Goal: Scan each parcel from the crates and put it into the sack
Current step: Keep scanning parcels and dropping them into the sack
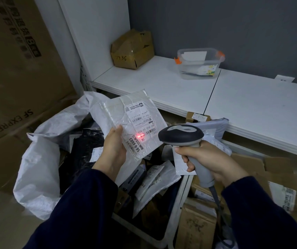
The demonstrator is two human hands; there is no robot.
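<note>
My left hand holds a flat white padded parcel by its lower left edge, label side up. A red scan line glows on the barcode near the label's bottom. My right hand grips a grey handheld scanner, its head pointing left at the label from a short gap. The white woven sack gapes open below and left of the parcel, with dark and white parcels inside. White crates of parcels and cartons sit beneath my arms.
A white shelf runs along the right and back, carrying a taped brown box and a clear plastic tub. Large cardboard cartons stand at the left. Flattened cartons and labelled boxes fill the crate under the shelf.
</note>
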